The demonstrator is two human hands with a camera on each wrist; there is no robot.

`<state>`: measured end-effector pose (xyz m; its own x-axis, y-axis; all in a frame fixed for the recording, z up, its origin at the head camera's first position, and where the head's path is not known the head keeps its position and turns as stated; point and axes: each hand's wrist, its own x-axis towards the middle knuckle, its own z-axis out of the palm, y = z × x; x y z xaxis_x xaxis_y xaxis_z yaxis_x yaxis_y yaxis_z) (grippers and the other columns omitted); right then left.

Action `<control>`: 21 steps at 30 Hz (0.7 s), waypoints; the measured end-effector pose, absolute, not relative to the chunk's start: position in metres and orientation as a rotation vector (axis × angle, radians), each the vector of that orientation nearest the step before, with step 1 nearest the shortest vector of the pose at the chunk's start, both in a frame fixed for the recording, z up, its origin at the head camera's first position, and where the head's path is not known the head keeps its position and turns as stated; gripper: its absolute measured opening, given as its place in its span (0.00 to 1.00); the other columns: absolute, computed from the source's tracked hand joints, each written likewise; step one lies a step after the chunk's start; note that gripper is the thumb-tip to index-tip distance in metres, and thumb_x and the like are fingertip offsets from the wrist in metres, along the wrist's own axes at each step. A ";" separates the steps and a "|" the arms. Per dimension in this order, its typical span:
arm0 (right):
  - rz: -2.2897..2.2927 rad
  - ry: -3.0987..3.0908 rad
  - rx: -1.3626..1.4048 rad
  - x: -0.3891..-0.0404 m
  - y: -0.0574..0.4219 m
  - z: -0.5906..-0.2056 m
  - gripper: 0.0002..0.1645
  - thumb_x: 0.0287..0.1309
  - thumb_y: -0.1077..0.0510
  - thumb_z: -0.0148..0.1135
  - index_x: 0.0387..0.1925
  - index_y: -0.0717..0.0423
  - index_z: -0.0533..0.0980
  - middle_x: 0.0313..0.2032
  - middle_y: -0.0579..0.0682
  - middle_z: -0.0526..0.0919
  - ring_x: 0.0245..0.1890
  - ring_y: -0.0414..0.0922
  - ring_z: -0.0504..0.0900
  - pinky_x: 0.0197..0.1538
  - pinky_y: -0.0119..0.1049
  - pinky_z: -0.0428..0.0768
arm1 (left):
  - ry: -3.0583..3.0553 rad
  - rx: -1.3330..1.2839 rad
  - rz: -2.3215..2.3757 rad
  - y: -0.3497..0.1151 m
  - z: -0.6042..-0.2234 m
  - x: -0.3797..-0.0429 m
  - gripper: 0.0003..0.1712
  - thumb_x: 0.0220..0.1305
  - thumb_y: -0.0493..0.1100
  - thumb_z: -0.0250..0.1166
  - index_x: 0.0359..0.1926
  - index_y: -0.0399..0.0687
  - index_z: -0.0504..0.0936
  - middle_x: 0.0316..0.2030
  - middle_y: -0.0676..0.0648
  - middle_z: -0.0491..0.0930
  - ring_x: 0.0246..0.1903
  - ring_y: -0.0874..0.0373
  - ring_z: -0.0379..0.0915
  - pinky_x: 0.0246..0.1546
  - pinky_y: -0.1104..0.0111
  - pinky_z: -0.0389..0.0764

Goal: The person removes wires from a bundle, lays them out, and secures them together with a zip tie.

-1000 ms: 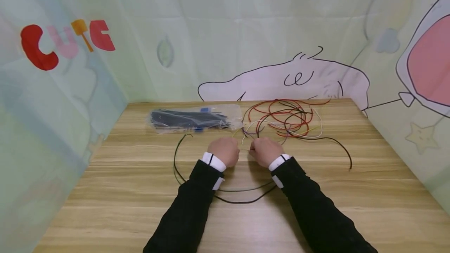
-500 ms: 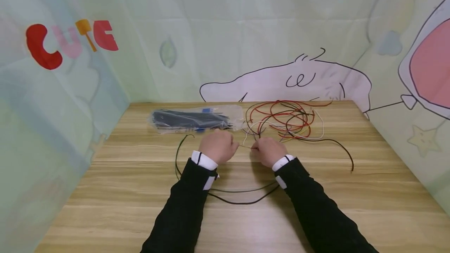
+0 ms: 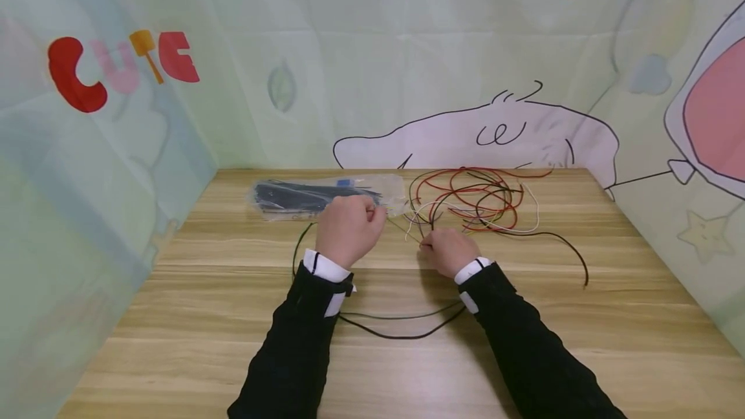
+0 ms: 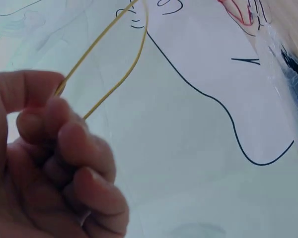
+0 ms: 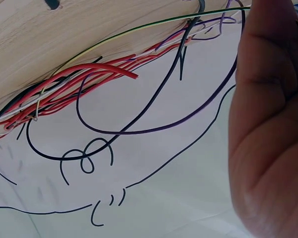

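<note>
In the head view, my left hand point(image 3: 348, 231) is raised above the table and pinches a thin yellow wire point(image 3: 404, 229) between thumb and fingers. The left wrist view has this yellow wire point(image 4: 97, 47) doubled into two strands rising from the fingers. My right hand point(image 3: 451, 252) stays low by the table, its fingertips gripping the wire's other part where several dark wires also meet. Seen from the right wrist, a black wire point(image 5: 161, 91) and a purple wire point(image 5: 154, 130) curve towards that hand; its fingertips are out of frame there.
A clear bag point(image 3: 391, 187) of black zip ties point(image 3: 297, 198) lies behind my left hand. Tangled red wires point(image 3: 515, 217) and a white wire point(image 3: 538, 215) spread behind the right. A long black wire point(image 3: 401, 337) and a green wire point(image 3: 396, 319) loop across the front, passing my forearms.
My left hand has moved up, back and left, drawing the yellow wire out longer between the hands. The right hand has barely moved.
</note>
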<state>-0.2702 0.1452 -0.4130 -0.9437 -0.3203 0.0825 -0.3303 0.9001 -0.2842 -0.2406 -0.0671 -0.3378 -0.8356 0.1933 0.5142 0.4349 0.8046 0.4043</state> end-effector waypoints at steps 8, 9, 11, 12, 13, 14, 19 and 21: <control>0.469 -3.046 0.501 -0.268 0.145 -0.413 0.05 0.65 0.61 0.69 0.38 0.54 0.89 0.28 0.48 0.81 0.22 0.43 0.73 0.25 0.37 0.70 | -2.266 -0.326 -0.822 -0.088 -0.336 -0.246 0.30 0.69 0.41 0.63 0.13 0.52 0.58 0.11 0.55 0.52 0.12 0.58 0.49 0.19 0.66 0.49; 0.471 -3.044 0.499 -0.268 0.145 -0.413 0.05 0.65 0.61 0.69 0.37 0.54 0.89 0.27 0.48 0.81 0.22 0.43 0.73 0.25 0.37 0.69 | -2.220 -0.306 -0.840 -0.091 -0.336 -0.247 0.29 0.69 0.40 0.63 0.13 0.52 0.59 0.11 0.54 0.53 0.12 0.57 0.50 0.19 0.66 0.50; 0.470 -3.038 0.494 -0.269 0.145 -0.413 0.05 0.65 0.61 0.68 0.37 0.54 0.89 0.27 0.49 0.80 0.22 0.43 0.73 0.25 0.37 0.69 | -2.126 -0.263 -0.874 -0.098 -0.334 -0.248 0.27 0.68 0.38 0.63 0.13 0.50 0.61 0.11 0.52 0.57 0.12 0.55 0.53 0.19 0.64 0.53; 0.470 -3.035 0.493 -0.269 0.145 -0.413 0.06 0.65 0.61 0.68 0.38 0.54 0.89 0.27 0.49 0.81 0.22 0.43 0.73 0.25 0.37 0.69 | -2.077 -0.240 -0.891 -0.102 -0.334 -0.249 0.27 0.68 0.37 0.62 0.13 0.49 0.62 0.11 0.51 0.58 0.12 0.53 0.55 0.19 0.64 0.54; 0.471 -3.031 0.491 -0.269 0.145 -0.413 0.06 0.65 0.61 0.68 0.39 0.54 0.90 0.28 0.49 0.81 0.22 0.43 0.73 0.25 0.37 0.69 | -2.032 -0.219 -0.908 -0.105 -0.333 -0.250 0.26 0.67 0.37 0.61 0.13 0.48 0.62 0.11 0.50 0.60 0.12 0.52 0.57 0.19 0.63 0.55; 0.470 -3.030 0.488 -0.270 0.145 -0.413 0.06 0.65 0.61 0.68 0.39 0.55 0.90 0.28 0.49 0.81 0.23 0.43 0.73 0.25 0.37 0.69 | -1.992 -0.194 -0.922 -0.109 -0.333 -0.251 0.25 0.67 0.36 0.61 0.13 0.47 0.63 0.11 0.49 0.61 0.12 0.51 0.58 0.20 0.62 0.57; 0.464 -3.039 0.490 -0.272 0.147 -0.413 0.06 0.66 0.60 0.67 0.37 0.54 0.89 0.28 0.50 0.81 0.24 0.45 0.74 0.26 0.37 0.69 | -1.861 -0.074 -0.964 -0.128 -0.331 -0.256 0.24 0.65 0.33 0.60 0.12 0.44 0.65 0.12 0.45 0.65 0.13 0.49 0.62 0.21 0.62 0.59; 0.463 -3.046 0.487 -0.272 0.148 -0.412 0.07 0.67 0.60 0.66 0.36 0.54 0.88 0.28 0.50 0.80 0.25 0.45 0.73 0.26 0.38 0.69 | -1.816 -0.033 -0.979 -0.136 -0.330 -0.256 0.24 0.65 0.32 0.60 0.12 0.42 0.65 0.12 0.43 0.65 0.14 0.50 0.61 0.21 0.63 0.59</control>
<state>-0.2722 0.1485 -0.4122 -0.9510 -0.3016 0.0679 -0.3081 0.9072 -0.2863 -0.2564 -0.1358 -0.3301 -0.4727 -0.3972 0.7866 0.4386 0.6681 0.6010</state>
